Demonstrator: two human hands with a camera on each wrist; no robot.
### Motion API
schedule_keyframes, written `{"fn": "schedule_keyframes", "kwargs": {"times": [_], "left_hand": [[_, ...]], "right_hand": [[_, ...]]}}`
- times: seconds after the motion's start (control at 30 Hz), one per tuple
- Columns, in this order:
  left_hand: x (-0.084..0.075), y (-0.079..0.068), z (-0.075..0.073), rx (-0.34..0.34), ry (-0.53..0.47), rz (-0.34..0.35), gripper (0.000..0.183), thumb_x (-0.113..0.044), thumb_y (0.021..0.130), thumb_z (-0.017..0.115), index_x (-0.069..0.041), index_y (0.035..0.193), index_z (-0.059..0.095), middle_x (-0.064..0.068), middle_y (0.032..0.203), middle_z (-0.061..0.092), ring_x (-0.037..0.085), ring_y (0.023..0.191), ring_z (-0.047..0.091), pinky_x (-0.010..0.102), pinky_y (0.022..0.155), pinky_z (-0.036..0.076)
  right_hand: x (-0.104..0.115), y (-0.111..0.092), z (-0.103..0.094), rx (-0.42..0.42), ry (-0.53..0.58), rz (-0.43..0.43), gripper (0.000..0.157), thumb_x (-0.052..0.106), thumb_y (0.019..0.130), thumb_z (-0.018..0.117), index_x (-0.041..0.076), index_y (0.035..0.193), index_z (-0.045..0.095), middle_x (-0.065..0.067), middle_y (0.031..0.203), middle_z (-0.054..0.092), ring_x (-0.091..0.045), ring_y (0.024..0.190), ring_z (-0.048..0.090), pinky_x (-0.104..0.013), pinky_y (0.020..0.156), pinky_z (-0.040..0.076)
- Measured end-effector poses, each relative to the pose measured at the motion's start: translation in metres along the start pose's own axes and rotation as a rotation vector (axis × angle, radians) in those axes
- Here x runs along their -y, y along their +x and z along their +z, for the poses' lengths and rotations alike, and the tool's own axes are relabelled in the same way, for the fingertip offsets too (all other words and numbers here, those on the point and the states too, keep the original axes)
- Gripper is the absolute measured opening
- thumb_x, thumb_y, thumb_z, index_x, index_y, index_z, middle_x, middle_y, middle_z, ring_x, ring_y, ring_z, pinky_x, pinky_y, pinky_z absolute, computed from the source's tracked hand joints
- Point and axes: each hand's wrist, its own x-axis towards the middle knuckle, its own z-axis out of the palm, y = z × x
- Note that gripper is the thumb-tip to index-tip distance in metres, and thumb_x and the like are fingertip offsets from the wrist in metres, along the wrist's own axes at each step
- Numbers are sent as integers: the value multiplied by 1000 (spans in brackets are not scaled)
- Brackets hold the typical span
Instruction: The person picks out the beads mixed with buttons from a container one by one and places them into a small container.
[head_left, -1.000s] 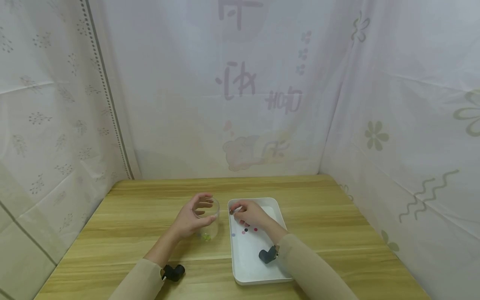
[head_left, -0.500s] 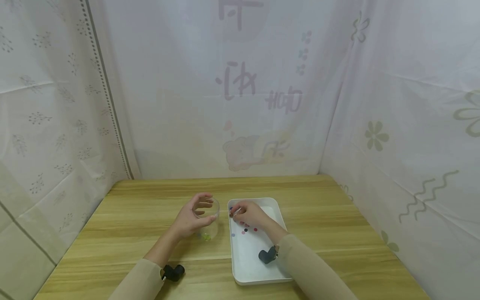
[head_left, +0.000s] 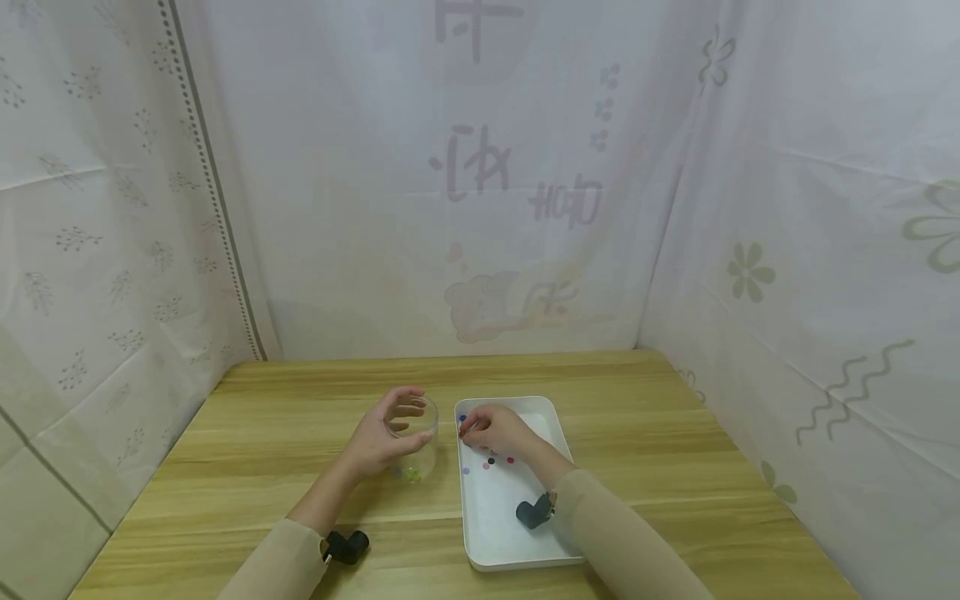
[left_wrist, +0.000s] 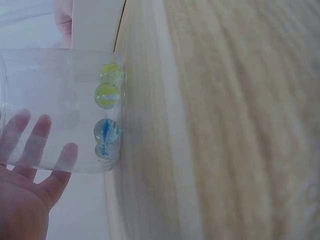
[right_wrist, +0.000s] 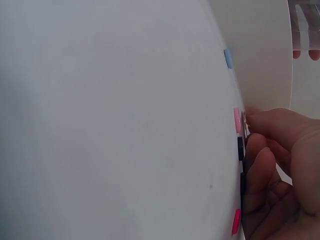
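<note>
My left hand (head_left: 390, 431) grips a clear jar (head_left: 422, 454) from the side, thumb and fingers spread around its upper part. Yellow-green marbles (left_wrist: 107, 95) and blue marbles (left_wrist: 106, 131) lie at the jar's bottom. Over the far left corner of the white tray (head_left: 480, 550), my right hand (head_left: 501, 432) has curled fingers low against the tray, pinching a small reddish-brown disc (head_left: 461, 432) at the fingertips, mostly hidden. Near it lie small flat discs: a dark blue disc (head_left: 462, 418), a black disc (head_left: 491, 461), a pink disc (head_left: 486, 467) and a red disc (head_left: 511, 460).
A light blue-violet disc (head_left: 466, 471) lies by the tray's left wall. The tray stands on a wooden table (head_left: 337, 375) just right of the jar. Patterned white curtains (head_left: 360, 250) enclose the table's back and sides.
My right fingertips have shifted slightly toward me along the tray's left wall with the reddish-brown disc, uncovering the dark blue disc. The left hand and jar stay in place.
</note>
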Motion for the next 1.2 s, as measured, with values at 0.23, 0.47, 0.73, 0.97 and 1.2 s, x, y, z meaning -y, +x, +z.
{"fn": "schedule_keyframes", "kwargs": {"times": [0.23, 0.47, 0.73, 0.97, 1.2], "left_hand": [[-2, 1, 0, 2, 3, -7, 70, -22, 96, 84, -10, 156, 48, 24, 151, 61, 56, 142, 55, 74, 117, 45], [1, 1, 0, 5, 2, -6, 66, -23, 96, 84, -16, 153, 50, 24, 151, 61, 57, 142, 55, 71, 116, 48], [0, 1, 0, 8, 2, -3, 66, -22, 96, 84, -16, 153, 50, 24, 151, 61, 54, 141, 57, 73, 116, 46], [0, 1, 0, 5, 1, -3, 67, -22, 96, 84, -15, 153, 50, 25, 151, 61, 57, 142, 55, 73, 116, 47], [0, 1, -1, 1, 13, -8, 67, -24, 96, 84, -16, 153, 51, 22, 151, 62, 51, 141, 58, 72, 116, 47]], "right_hand": [[-2, 1, -2, 15, 29, 16, 12, 23, 101, 79, 22, 113, 80, 3, 88, 70, -11, 66, 60, -24, 54, 48], [-3, 1, -4, 7, 41, 6, 12, 24, 102, 77, 22, 114, 80, 3, 90, 74, -14, 69, 64, -28, 57, 53], [0, 2, -5, -12, 76, 4, 12, 23, 101, 77, 21, 113, 78, 5, 93, 78, -14, 72, 68, -28, 56, 50], [3, 2, -5, -22, 92, 2, 16, 23, 101, 77, 20, 116, 78, 3, 95, 78, -14, 71, 67, -27, 57, 50], [9, -1, -12, -33, 97, -4, 15, 24, 103, 75, 22, 117, 79, -1, 99, 78, -17, 75, 67, -28, 59, 50]]}}
